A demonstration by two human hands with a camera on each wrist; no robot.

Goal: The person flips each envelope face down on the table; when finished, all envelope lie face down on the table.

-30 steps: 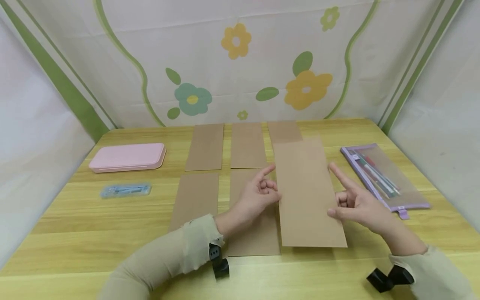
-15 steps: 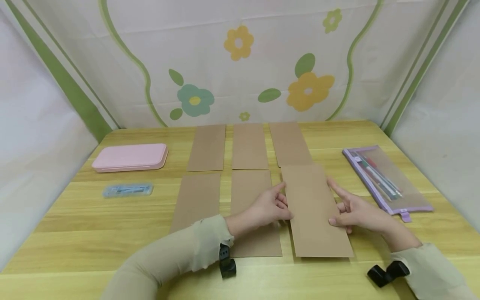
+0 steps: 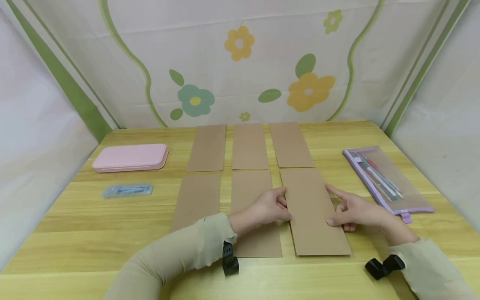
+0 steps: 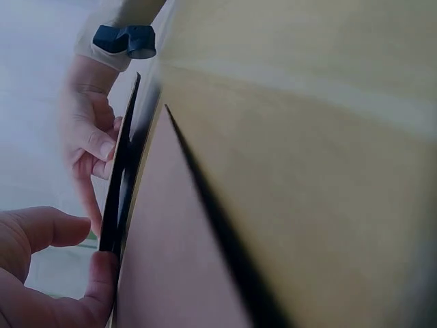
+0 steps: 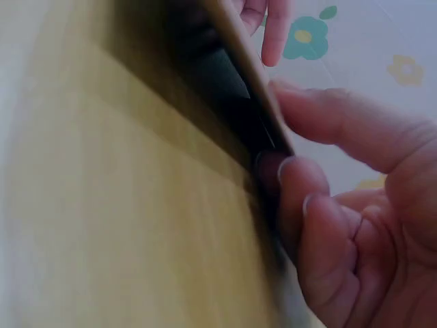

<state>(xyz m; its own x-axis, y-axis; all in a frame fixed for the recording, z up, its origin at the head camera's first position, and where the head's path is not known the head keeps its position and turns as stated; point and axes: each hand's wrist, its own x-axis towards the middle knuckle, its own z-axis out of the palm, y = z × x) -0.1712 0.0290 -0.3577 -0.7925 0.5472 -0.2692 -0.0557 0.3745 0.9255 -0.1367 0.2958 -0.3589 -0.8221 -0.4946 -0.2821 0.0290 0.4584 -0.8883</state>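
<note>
Between both hands lies a tall brown cardboard sheet (image 3: 309,208), low over the near right of the table. My left hand (image 3: 267,208) holds its left edge, index finger pointing forward along the side. On the opposite edge my right hand (image 3: 358,214) pinches it, thumb on top and curled fingers beneath. Seen edge-on in the right wrist view, the sheet (image 5: 254,75) is tilted, with a dark shadow under it. Beneath my left wrist is another brown sheet (image 3: 249,187), partly covered by the hand and forearm.
Three brown sheets form a back row, including the back right sheet (image 3: 291,146). Another sheet (image 3: 198,196) lies front left. At left are a pink pencil case (image 3: 129,156) and a small blue clear case (image 3: 127,190). A purple-edged mesh pouch (image 3: 405,179) with pens lies right.
Both hands have lowered the cardboard sheet toward the table and drawn it nearer, so it no longer overlaps the back right sheet. Over the last half second it sank slightly.
</note>
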